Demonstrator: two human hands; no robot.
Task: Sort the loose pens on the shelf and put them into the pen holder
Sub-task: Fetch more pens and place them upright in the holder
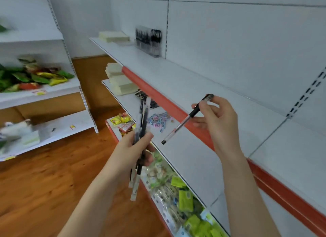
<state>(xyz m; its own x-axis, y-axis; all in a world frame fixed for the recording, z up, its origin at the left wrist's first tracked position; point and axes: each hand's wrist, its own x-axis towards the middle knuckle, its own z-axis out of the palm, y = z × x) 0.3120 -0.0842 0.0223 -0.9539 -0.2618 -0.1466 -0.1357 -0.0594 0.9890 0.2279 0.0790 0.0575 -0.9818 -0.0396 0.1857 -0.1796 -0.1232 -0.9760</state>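
Observation:
My left hand (136,148) grips a bundle of several pens (141,123), black and clear ones, held upright in front of the lower shelf. My right hand (215,118) pinches a single clear pen with a black grip (183,123) near its cap end, and the pen slants down to the left over the red shelf edge. A clear pen holder (148,41) filled with black pens stands far off on the upper white shelf (194,81), against the back wall.
Stacks of pale notepads (113,36) sit left of the holder, and more notepad stacks (120,81) lie on the shelf below. Small erasers (158,120) and snack packets (183,198) fill lower shelves. Another snack rack (35,78) stands at left, over a wooden floor.

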